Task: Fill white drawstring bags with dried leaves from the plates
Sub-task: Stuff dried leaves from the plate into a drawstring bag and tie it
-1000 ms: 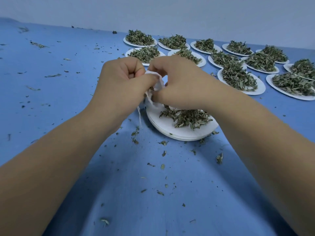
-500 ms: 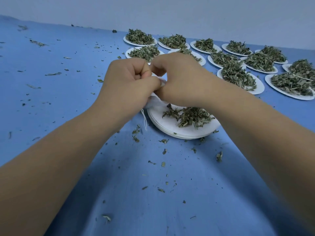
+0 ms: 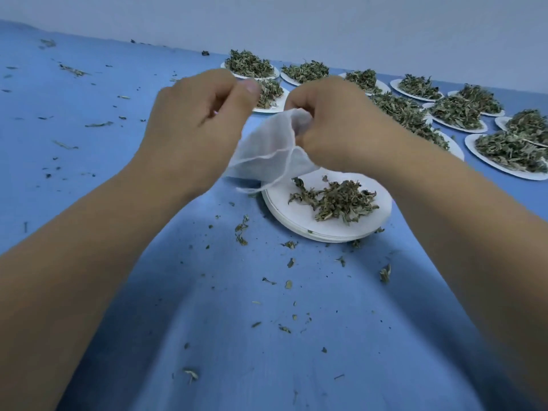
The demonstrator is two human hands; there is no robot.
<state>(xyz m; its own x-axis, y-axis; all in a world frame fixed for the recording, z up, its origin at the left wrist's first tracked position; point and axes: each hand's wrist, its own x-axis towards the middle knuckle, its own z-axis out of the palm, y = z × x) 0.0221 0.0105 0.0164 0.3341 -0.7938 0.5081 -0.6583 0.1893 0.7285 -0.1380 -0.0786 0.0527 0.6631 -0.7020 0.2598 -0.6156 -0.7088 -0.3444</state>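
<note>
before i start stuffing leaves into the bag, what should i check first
1. Grip: right hand pinches the top of the sheer white mesh drawstring bag: ok.
2. Second grip: left hand is blurred, its contact with the bag hidden: cannot tell.
3. Mouth spread: cloth hangs limp and flat: not ok.
4. Leaves within reach: small pile of dried green leaves lies on the near stack of round white plates: ok.
5. Bag by that stack: in this view its lower edge overlaps the rim: ok.
</note>
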